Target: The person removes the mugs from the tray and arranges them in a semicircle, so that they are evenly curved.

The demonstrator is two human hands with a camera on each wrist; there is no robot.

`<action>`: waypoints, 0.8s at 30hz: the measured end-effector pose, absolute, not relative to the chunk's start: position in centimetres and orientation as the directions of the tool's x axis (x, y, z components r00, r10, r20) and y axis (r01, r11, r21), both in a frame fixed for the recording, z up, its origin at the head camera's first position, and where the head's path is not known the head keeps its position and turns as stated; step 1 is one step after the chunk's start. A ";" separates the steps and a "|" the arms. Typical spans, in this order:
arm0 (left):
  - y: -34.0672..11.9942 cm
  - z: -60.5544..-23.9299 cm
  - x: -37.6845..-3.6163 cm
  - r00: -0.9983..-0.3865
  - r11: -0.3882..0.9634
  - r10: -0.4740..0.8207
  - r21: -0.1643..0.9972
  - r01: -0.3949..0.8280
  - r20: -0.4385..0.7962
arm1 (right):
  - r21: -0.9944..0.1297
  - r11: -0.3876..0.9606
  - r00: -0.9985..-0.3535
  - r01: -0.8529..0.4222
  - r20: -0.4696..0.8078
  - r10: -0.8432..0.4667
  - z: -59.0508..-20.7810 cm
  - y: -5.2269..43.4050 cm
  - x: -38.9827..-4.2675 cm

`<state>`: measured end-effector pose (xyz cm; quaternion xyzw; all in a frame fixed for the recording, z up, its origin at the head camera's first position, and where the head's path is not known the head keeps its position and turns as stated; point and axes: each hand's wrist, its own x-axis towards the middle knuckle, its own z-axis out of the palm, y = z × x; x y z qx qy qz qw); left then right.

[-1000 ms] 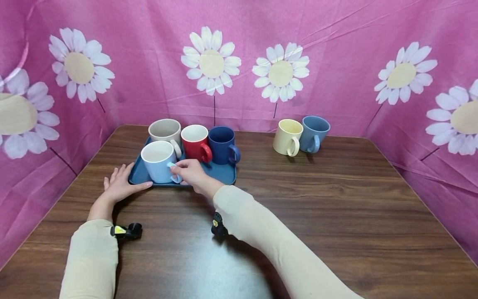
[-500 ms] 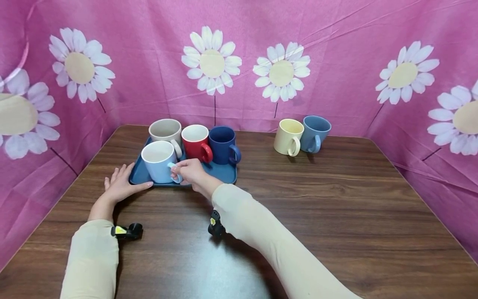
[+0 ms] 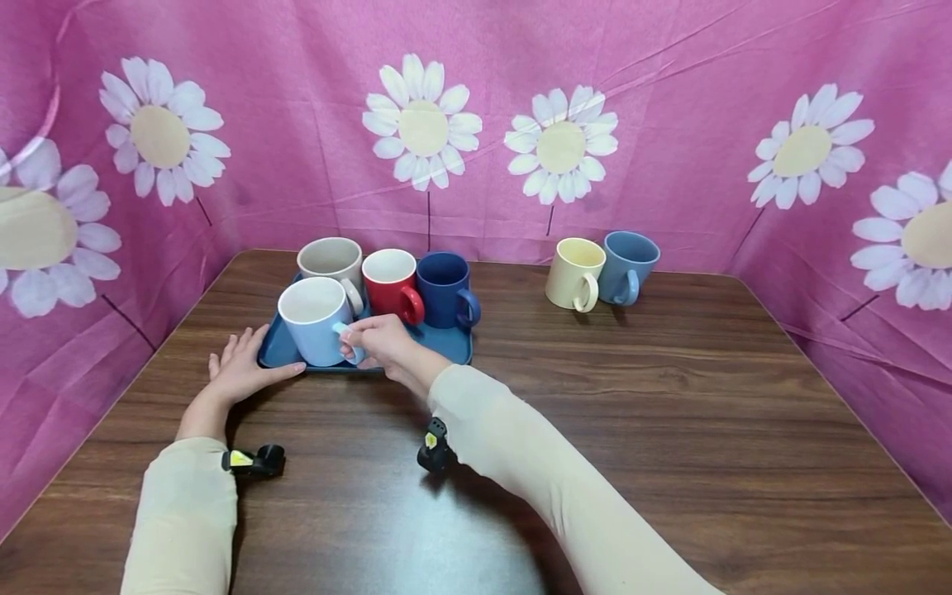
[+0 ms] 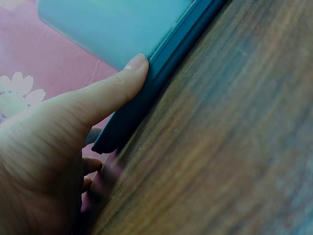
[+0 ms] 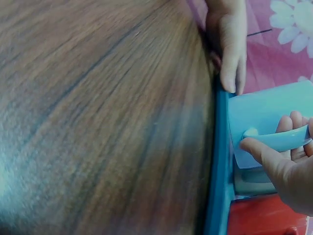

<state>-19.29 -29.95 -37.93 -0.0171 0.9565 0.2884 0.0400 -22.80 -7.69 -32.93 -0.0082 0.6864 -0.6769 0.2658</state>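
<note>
**Light blue mug tipped up off the tray**

Seen from the head view, the light blue mug (image 3: 314, 321) is held at the left centre of the frame, at the near left corner of the dark blue tray (image 3: 439, 345). Its handle is pinched by the curled fingers of the right hand (image 3: 381, 343). Compared with half a second ago, the mug sits slightly higher and further left, its rim tilted a little; it is judged to be just lifting off the tray rather than resting on it. The left hand (image 3: 241, 369) is laid flat on the table (image 3: 669, 397), fingers straight, thumb pressed against the tray's near edge, unchanged from earlier; the tray appears to be steadied while the mug is raised. Behind, a beige mug (image 3: 330, 259), a red mug (image 3: 392, 283) and a navy mug (image 3: 445, 288) are lined up on the tray. Off the tray, in the upper right of the table, a cream mug (image 3: 573, 273) and a blue mug (image 3: 627, 266) stand touching.

Through the left wrist view, the thumb (image 4: 105, 90) is shown lying along the tray rim (image 4: 161, 83), with the mug's pale wall (image 4: 112, 27) above.

Through the right wrist view, the handle (image 5: 279, 139) is seen clasped between thumb and fingers at the right edge, the other hand's fingertips (image 5: 230, 73) touching the tray corner above.
</note>
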 end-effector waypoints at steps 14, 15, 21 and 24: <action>-29.9 -38.0 -19.2 -0.997 0.827 -0.008 0.559 -0.052 -0.081 | -0.933 0.011 -0.827 0.360 -0.325 -0.459 -30.4 -5.7 -21.6; -29.9 -38.0 -19.2 -0.996 0.827 -0.007 0.560 -0.053 -0.084 | -0.933 0.008 -0.825 0.360 -0.323 -0.464 -30.3 -5.5 -21.5; -29.9 -38.0 -19.2 -0.996 0.821 -0.002 0.569 -0.052 -0.088 | -0.936 -0.022 -0.815 0.351 -0.294 -0.500 -29.7 -4.0 -20.9; -30.0 -38.1 -19.1 -0.996 0.819 0.000 0.572 -0.053 -0.092 | -0.937 -0.051 -0.812 0.345 -0.271 -0.517 -29.6 -3.2 -20.4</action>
